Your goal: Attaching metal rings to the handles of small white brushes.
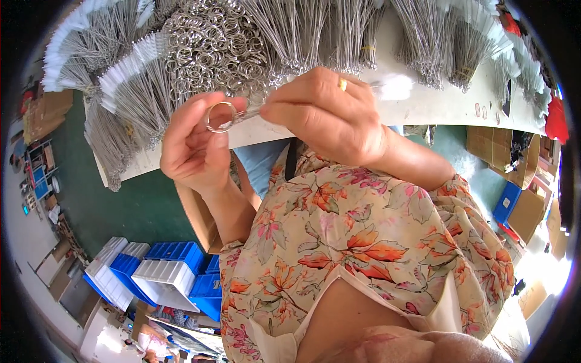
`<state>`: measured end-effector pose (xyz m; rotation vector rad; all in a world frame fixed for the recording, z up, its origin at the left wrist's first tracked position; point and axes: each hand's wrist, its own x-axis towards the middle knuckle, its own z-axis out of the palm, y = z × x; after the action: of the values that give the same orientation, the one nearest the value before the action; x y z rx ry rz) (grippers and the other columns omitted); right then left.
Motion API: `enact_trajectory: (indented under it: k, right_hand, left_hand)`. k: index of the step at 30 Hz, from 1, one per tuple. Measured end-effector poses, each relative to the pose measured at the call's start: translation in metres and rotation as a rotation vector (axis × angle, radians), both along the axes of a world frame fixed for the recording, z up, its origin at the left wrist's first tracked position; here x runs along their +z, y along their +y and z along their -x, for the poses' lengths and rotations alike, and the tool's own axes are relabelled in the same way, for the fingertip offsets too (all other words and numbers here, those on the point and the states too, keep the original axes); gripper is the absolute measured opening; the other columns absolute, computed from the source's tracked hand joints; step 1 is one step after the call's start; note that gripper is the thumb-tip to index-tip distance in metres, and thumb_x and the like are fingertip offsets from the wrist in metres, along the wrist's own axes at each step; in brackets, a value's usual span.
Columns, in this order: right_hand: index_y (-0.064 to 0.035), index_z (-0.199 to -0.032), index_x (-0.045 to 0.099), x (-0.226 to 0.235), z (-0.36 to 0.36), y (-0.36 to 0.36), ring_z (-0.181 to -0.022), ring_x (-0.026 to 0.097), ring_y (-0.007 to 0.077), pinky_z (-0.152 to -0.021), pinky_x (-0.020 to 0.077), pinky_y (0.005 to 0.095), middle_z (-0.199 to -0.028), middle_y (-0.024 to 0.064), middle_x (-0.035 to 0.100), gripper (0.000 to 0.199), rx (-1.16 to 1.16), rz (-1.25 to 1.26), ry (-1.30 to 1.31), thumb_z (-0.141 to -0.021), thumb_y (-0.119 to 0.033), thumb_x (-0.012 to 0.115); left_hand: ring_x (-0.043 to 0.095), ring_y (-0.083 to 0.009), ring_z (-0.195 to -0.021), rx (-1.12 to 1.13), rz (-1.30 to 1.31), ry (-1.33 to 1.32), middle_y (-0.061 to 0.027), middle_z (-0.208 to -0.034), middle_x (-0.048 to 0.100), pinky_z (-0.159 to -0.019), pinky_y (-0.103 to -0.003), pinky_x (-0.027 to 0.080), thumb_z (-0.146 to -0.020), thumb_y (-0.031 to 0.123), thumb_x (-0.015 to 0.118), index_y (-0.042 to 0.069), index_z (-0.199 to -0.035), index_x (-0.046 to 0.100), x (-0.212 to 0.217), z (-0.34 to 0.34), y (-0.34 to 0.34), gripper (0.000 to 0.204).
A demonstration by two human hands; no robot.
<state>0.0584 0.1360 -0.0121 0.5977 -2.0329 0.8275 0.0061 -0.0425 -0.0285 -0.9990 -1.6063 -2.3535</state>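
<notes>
My left hand (190,148) pinches a shiny metal split ring (220,117) between thumb and fingers, over the near edge of the table. My right hand (333,118) is closed round thin wire stems (249,114), whose looped ends meet the ring. Whether the loops are threaded on it is too small to tell. White bristles (394,88) show beyond my right hand, seemingly the other end of the held wire brushes. Just behind my hands lies a large heap of loose split rings (215,51).
Bundles of wire brushes with white bristles (136,97) lie left of the rings, and more bundles (426,42) at the right, on a pale table (448,109). Blue and white plastic crates (163,275) stand at the lower left. Cardboard boxes (505,154) stand at the right.
</notes>
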Motion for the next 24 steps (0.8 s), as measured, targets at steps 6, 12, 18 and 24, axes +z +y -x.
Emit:
enact_trajectory:
  k: [6,12,18,24]
  right_hand:
    - [-0.0057,-0.082,0.060,-0.058,-0.033,0.016,-0.072,0.059,0.0263,-0.064,0.0484,0.0353,-0.075,0.0078,0.059,0.007,0.035,0.075,-0.806,-0.075,-0.006,0.061]
    - [-0.0072,-0.080,0.060,-0.077,-0.042,0.019,-0.082,0.057,0.0195,-0.072,0.0480,0.0309,-0.080,0.0019,0.058,0.010,-0.041,-0.257,-0.509,-0.070,-0.007,0.064]
    - [-0.0056,-0.086,0.063,-0.037,0.022,0.043,-0.071,0.060,0.0265,-0.061,0.0504,0.0359,-0.079,0.0095,0.061,0.012,-0.075,0.066,-0.483,-0.074,-0.004,0.064]
    - [-0.0070,-0.085,0.063,-0.049,0.125,0.079,-0.077,0.062,0.0324,-0.067,0.0493,0.0424,-0.082,0.0137,0.063,0.028,-0.428,-0.119,-0.760,-0.078,-0.035,0.061]
  left_hand:
    - [0.063,-0.0118,-0.078,0.083,0.676,-0.378,-0.0089,-0.092,0.065,-0.067,-0.022,0.050,-0.080,0.004,0.063,0.001,-0.107,0.061,-0.009,0.026,-0.013,0.028]
    - [0.063,-0.0159,-0.071,0.875,1.221,-0.006,-0.0070,-0.080,0.066,-0.066,-0.027,0.048,-0.082,0.024,0.062,0.005,-0.097,0.064,-0.023,0.132,-0.086,0.024]
    - [0.062,-0.0286,-0.079,0.768,1.479,-0.170,-0.0076,-0.082,0.066,-0.070,-0.039,0.047,-0.081,0.031,0.059,0.011,-0.086,0.063,-0.041,0.154,-0.093,0.022]
    - [0.064,-0.0223,-0.074,0.930,1.630,-0.024,-0.0104,-0.079,0.065,-0.069,-0.036,0.047,-0.082,0.028,0.056,0.004,-0.086,0.060,-0.036,0.146,-0.084,0.025]
